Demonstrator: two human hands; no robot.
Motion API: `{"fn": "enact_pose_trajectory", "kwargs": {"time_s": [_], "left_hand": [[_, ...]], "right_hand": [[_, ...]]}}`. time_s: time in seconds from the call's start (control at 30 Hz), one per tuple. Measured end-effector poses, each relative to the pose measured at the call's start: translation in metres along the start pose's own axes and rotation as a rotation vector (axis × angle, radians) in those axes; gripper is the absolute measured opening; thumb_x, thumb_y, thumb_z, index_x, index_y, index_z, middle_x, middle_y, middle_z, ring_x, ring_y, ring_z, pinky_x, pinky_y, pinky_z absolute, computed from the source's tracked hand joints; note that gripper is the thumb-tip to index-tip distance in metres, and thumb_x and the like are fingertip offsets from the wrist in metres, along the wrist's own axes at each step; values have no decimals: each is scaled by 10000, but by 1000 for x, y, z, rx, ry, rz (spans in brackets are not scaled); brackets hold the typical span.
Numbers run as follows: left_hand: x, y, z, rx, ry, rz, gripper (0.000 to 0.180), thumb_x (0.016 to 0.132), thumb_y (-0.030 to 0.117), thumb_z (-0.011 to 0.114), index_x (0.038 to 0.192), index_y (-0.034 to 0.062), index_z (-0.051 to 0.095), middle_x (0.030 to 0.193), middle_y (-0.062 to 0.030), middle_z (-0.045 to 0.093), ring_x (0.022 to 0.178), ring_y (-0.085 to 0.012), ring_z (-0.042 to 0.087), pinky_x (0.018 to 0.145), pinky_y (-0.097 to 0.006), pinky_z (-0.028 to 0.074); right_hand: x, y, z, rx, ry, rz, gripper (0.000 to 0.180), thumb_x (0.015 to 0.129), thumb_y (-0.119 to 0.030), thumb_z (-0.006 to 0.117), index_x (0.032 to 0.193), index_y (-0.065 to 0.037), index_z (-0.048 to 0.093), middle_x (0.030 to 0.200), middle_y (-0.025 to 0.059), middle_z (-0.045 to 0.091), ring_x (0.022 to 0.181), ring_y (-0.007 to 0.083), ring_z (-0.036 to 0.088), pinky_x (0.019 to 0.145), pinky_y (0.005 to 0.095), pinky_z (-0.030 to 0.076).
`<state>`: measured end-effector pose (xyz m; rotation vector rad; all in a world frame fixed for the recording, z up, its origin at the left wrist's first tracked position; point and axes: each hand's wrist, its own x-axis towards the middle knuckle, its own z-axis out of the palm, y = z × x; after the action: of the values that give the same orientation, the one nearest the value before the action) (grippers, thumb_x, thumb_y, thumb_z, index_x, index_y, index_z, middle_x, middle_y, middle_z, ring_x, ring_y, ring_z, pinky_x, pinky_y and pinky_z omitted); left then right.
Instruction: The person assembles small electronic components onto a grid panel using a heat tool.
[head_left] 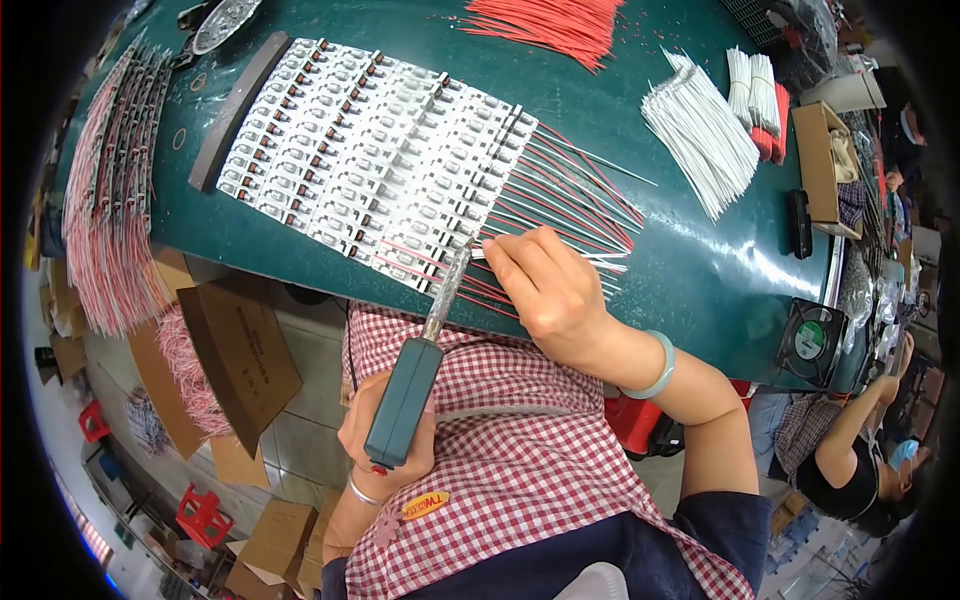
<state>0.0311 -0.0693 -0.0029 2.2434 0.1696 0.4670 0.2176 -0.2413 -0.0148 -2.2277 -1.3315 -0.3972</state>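
Observation:
My left hand [378, 428] is wrapped round the dark green handle of a soldering iron [405, 400]. The iron's metal shaft points up and away, its tip at the near right edge of a panel of small white circuit boards [400, 120]. Right by that tip, my right hand [552, 295] pinches a thin wire, mostly hidden by the fingers, against the board edge. Red and white wires [575, 185] fan out to the right from the panel's right edge. A few pinkish wires lie across its near corner.
A dark bar [238, 115] borders the panel's left end. Loose red wires [550, 25] and white wires [705, 135] lie on the green table [700, 275]. At left are wired strips [115, 190] and a cardboard box [245, 360]. A small fan [812, 340] stands right; a co-worker [850, 450] sits beyond.

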Motion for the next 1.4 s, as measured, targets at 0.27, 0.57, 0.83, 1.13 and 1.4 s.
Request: {"fn": "enact_pose_trajectory", "kwargs": {"time_s": [0.27, 0.57, 0.83, 1.13, 1.4], "left_hand": [[0, 2, -2, 1, -19, -30, 173, 769, 8, 765, 934, -33, 728, 915, -154, 697, 762, -295, 712, 635, -328, 566], [-32, -15, -1, -20, -3, -122, 176, 818, 43, 754, 974, -38, 750, 970, -193, 729, 857, -321, 747, 703, -344, 600], [-24, -11, 0, -34, 36, -50, 194, 810, 32, 755, 987, -45, 742, 995, -197, 725, 867, -327, 746, 721, -347, 600], [-11, -3, -3, -14, -7, 0, 214, 811, 26, 765, 1002, -54, 714, 957, -185, 701, 806, -307, 719, 678, -335, 568], [-9, 1, -4, -3, -24, -30, 194, 744, -4, 773, 927, -44, 725, 911, -157, 693, 765, -303, 715, 647, -328, 572]], "right_hand": [[1, 0, 1, -6, 7, -13, 384, 713, -19, 667, 1074, 112, 662, 981, 148, 669, 803, 267, 636, 635, 342, 540], [0, 0, 0, -19, -12, 4, 376, 713, -3, 672, 1076, 95, 667, 983, 139, 673, 807, 261, 633, 630, 339, 540], [-4, -6, 1, 20, 48, -11, 399, 682, -9, 676, 1065, 100, 684, 981, 147, 687, 803, 261, 645, 635, 337, 549], [-6, -7, 3, 30, 9, 5, 411, 681, 0, 685, 1081, 94, 675, 976, 136, 680, 795, 256, 634, 625, 338, 542], [-5, -7, 2, 26, -7, 2, 403, 696, 4, 687, 1087, 95, 664, 981, 136, 673, 796, 260, 629, 629, 340, 541]]}}
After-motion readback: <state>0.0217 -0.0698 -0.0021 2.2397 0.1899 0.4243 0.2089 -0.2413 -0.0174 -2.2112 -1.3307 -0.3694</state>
